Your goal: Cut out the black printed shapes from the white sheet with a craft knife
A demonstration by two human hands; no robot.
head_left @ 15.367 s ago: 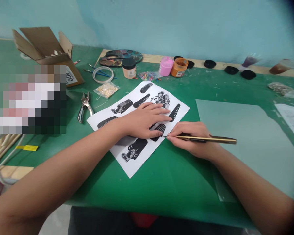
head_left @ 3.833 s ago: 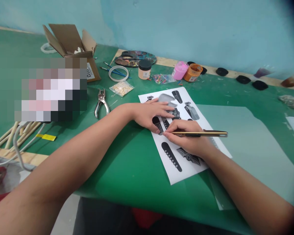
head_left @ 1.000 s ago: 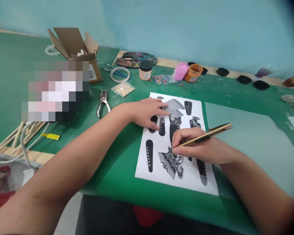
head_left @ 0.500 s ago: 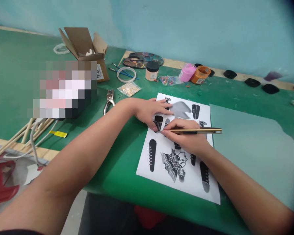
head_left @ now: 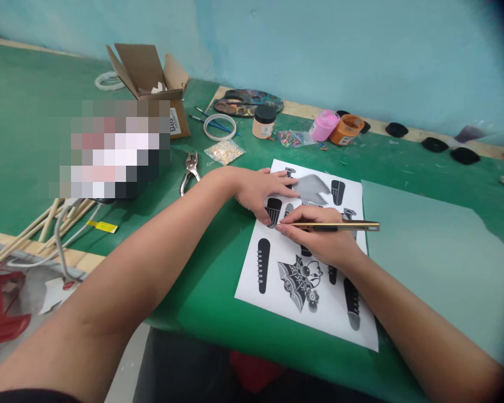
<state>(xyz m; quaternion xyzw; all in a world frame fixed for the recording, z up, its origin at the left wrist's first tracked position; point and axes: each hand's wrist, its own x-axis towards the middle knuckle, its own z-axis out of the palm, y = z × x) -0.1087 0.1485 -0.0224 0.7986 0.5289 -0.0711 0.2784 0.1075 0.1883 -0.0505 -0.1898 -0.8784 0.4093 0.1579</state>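
Observation:
A printed white sheet of paper (head_left: 252,280) with black and grey figures lies on the green table. My left hand (head_left: 262,193) rests on its upper left part, fingers spread flat, fingertips at a grey, see-through-looking piece (head_left: 313,189). My right hand (head_left: 327,238) pinches a slim gold-and-black pen (head_left: 348,225), held almost level. The pen's tip is close to my left thumb, by a striped black figure (head_left: 274,211); whether it touches the paper I cannot tell. My right hand covers the figures in the middle of the sheet.
A pale translucent sheet (head_left: 428,235) lies to the right. Behind stand a black-lidded jar (head_left: 264,124), a pink paint pot (head_left: 324,126) and an orange paint pot (head_left: 348,131). Hole-punch pliers (head_left: 190,168), a cardboard box (head_left: 178,120) and wooden sticks (head_left: 29,232) are on the left.
The view has shifted very slightly, so things sit a little further right. Both hands keep nearly the same places on the sheet, and the pen stays in my right hand.

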